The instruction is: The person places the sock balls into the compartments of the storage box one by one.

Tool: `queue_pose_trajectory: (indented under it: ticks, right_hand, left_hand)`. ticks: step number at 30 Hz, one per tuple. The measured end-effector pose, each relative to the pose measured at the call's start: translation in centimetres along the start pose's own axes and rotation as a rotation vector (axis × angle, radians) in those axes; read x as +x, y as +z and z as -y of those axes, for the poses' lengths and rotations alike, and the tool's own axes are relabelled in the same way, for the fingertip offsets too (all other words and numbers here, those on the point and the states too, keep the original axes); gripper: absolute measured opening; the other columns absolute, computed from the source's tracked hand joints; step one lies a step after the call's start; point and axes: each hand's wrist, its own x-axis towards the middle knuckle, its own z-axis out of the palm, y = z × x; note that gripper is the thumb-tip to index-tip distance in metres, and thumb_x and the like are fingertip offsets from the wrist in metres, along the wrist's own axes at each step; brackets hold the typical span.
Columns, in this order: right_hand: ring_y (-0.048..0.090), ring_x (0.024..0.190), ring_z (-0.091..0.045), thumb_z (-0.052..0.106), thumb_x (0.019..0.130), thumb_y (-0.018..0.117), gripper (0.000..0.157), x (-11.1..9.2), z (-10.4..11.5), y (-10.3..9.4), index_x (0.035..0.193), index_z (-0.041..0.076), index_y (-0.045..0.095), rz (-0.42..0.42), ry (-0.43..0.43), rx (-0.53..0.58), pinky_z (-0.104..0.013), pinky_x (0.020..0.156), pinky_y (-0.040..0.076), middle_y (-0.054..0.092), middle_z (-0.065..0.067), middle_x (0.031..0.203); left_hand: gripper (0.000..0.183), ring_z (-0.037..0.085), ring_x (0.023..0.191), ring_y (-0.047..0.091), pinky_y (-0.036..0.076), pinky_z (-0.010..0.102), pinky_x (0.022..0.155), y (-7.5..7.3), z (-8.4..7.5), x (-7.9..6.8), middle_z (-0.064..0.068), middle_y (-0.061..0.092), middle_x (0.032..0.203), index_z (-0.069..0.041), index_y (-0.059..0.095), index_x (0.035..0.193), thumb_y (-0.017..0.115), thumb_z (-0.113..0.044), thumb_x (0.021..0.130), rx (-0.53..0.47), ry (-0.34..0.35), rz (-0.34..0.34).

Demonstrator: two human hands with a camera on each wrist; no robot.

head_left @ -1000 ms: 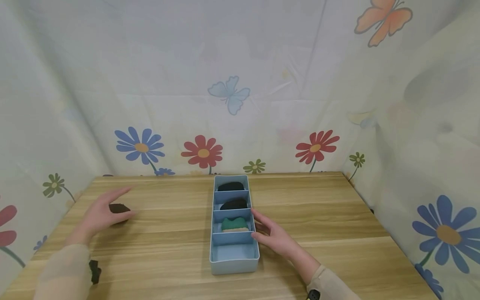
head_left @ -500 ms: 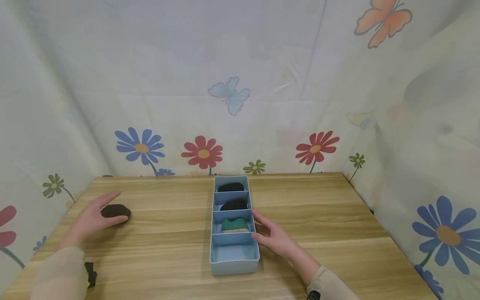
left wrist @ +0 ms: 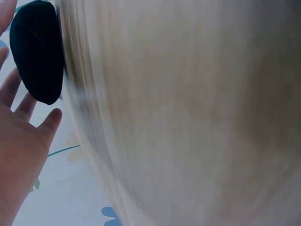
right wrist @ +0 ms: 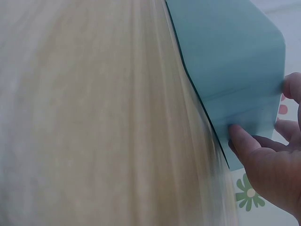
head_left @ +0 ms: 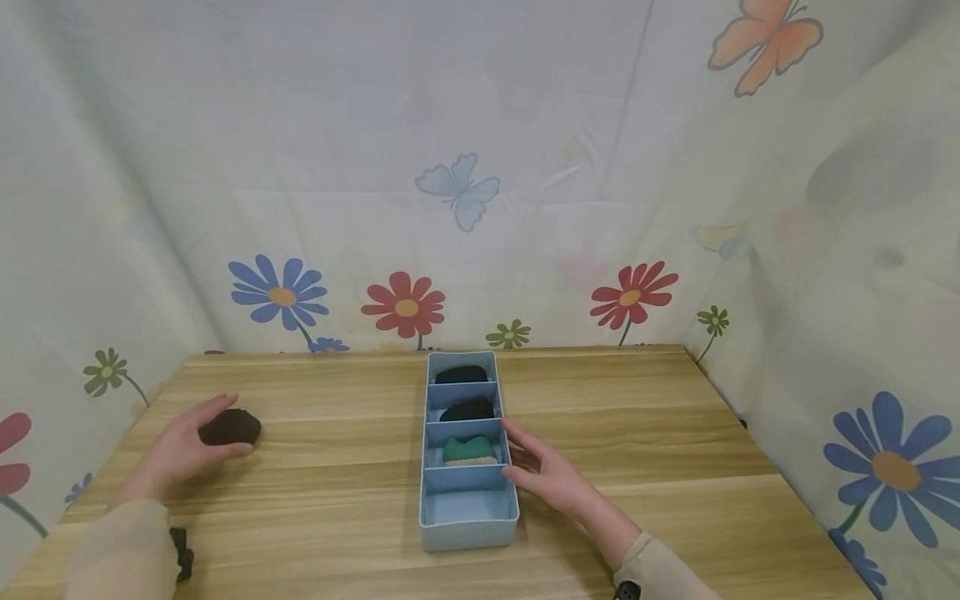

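Note:
My left hand point(head_left: 180, 446) is at the left of the table, its fingers and thumb spread about the near side of a dark, rounded soft bundle point(head_left: 231, 427) like a folded sock. In the left wrist view the fingers behind this bundle point(left wrist: 37, 52) are parted and fairly straight. A long pale blue divided box point(head_left: 469, 536) stands mid-table. My right hand point(head_left: 553, 477) touches its right side with fingertips and thumb; in the right wrist view the fingertips rest against the outer wall point(right wrist: 230, 61).
Two black bundles, the rear one point(head_left: 461, 374) and another point(head_left: 468, 409), lie in the box's two far compartments. A green and beige bundle point(head_left: 469, 450) lies in the third. A flowered curtain point(head_left: 525, 208) hangs behind the wooden table point(head_left: 337, 517).
My left hand has shifted left and a little lower, so more of the dark bundle shows between finger and thumb. The right hand and the box have stayed in place.

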Motion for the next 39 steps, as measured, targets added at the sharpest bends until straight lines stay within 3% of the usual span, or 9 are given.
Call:
queue_pose_trajectory:
  ticks: [12,20,23,26,29,32,35,37,39]
  right_hand:
    - [0.04,0.137,-0.042,0.012,0.098,0.064,0.07,0.0,0.0,0.0,0.155,0.002,0.026,0.003,0.011,-0.016,-0.049,0.112,0.03,0.025,-0.02,0.16]
    - [0.04,0.137,-0.041,0.011,0.097,0.064,0.07,0.0,0.1,0.0,0.156,0.002,0.026,0.001,0.01,-0.007,-0.048,0.113,0.03,0.024,-0.019,0.16]
    - [0.04,0.137,-0.042,0.012,0.097,0.064,0.07,0.0,0.1,0.0,0.156,0.002,0.026,0.003,0.009,-0.006,-0.049,0.113,0.029,0.024,-0.02,0.16]
    - [0.039,0.137,-0.041,0.012,0.098,0.064,0.07,0.0,0.0,0.0,0.156,0.002,0.026,0.002,0.009,-0.008,-0.049,0.113,0.029,0.024,-0.019,0.16]
    - [0.039,0.137,-0.041,0.012,0.098,0.064,0.07,0.0,0.0,0.0,0.156,0.002,0.026,0.001,0.007,-0.009,-0.048,0.113,0.03,0.025,-0.019,0.16]
    - [0.04,0.136,-0.043,0.013,0.098,0.063,0.07,0.0,-0.1,0.0,0.155,0.001,0.026,0.004,-0.004,-0.015,-0.05,0.112,0.03,0.025,-0.021,0.159]
    - [0.04,0.136,-0.044,0.013,0.098,0.063,0.07,0.1,0.0,0.0,0.155,0.0,0.025,0.005,-0.014,-0.022,-0.051,0.111,0.031,0.025,-0.023,0.159]
    - [0.04,0.136,-0.044,0.013,0.098,0.063,0.07,0.1,0.0,0.0,0.155,0.0,0.025,0.005,-0.011,-0.024,-0.05,0.112,0.031,0.025,-0.022,0.159]
    - [0.04,0.136,-0.043,0.013,0.098,0.063,0.07,0.0,0.0,0.0,0.155,0.001,0.025,0.002,-0.005,-0.02,-0.049,0.112,0.03,0.025,-0.021,0.159]
  left_hand:
    - [0.09,0.064,0.131,0.023,0.02,0.075,0.103,0.1,0.4,-0.2,0.042,0.025,0.148,0.01,0.037,0.146,0.085,-0.023,0.077,-0.03,-0.006,0.048]
    - [0.081,0.064,0.129,0.026,0.017,0.072,0.106,0.1,0.6,-0.3,0.042,0.03,0.144,0.011,0.043,0.141,0.084,-0.018,0.078,-0.079,0.02,0.03]
    - [0.075,0.062,0.127,0.03,0.015,0.045,0.118,0.2,0.9,-0.3,0.041,0.035,0.142,0.011,0.046,0.139,0.082,-0.016,0.08,-0.079,0.054,0.012]
    - [0.069,0.058,0.124,0.037,0.012,0.013,0.108,0.3,1.2,-0.3,0.039,0.043,0.139,0.011,0.05,0.136,0.082,-0.013,0.08,-0.064,0.103,-0.013]
    - [0.066,0.054,0.12,0.041,0.014,0.004,0.099,0.3,1.3,-0.3,0.037,0.048,0.135,0.012,0.052,0.134,0.082,-0.013,0.08,-0.043,0.132,-0.021]
    - [0.064,0.052,0.119,0.044,0.022,0.008,0.101,0.3,1.4,-0.3,0.035,0.052,0.133,0.01,0.054,0.133,0.082,-0.014,0.08,-0.03,0.12,-0.013]
    - [0.065,0.054,0.121,0.044,0.032,0.036,0.109,0.1,1.2,-0.3,0.035,0.052,0.133,0.01,0.054,0.134,0.082,-0.016,0.081,-0.037,0.086,0.018]
    - [0.066,0.056,0.123,0.042,0.034,0.058,0.105,0.0,1.1,-0.2,0.035,0.051,0.134,0.009,0.053,0.135,0.082,-0.018,0.082,-0.037,0.058,0.038]
    - [0.067,0.058,0.124,0.041,0.032,0.07,0.097,0.0,0.9,-0.1,0.036,0.049,0.135,0.009,0.053,0.135,0.082,-0.02,0.082,-0.035,0.034,0.057]
